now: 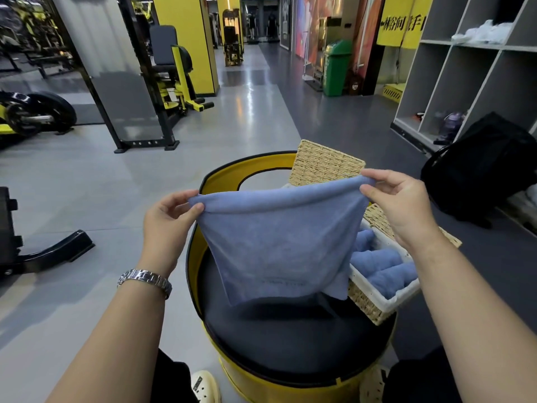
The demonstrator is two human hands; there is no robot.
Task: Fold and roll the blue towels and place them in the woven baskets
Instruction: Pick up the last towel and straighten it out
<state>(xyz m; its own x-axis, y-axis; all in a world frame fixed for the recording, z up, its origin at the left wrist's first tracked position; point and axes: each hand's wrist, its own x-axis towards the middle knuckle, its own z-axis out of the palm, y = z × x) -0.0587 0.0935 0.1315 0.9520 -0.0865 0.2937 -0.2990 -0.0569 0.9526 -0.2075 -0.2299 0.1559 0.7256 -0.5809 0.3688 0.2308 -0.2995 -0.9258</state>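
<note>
A blue towel [279, 239] hangs doubled over in the air above a round yellow stool with a dark top [284, 344]. My left hand [171, 219] pinches its upper left corner and my right hand [398, 205] pinches its upper right corner, stretching the top edge between them. To the right, a woven basket with a white liner [377, 303] rests on the stool's edge and holds several rolled blue towels [380, 263]. A second woven basket [322, 164] stands behind the held towel, its inside hidden.
A black bag [479, 175] sits on the floor at the right, below grey open shelves [465, 77]. Yellow and black gym machines [171, 77] stand to the left and behind. A black bench foot [52, 251] lies at the near left. A green bin [337, 68] stands far back.
</note>
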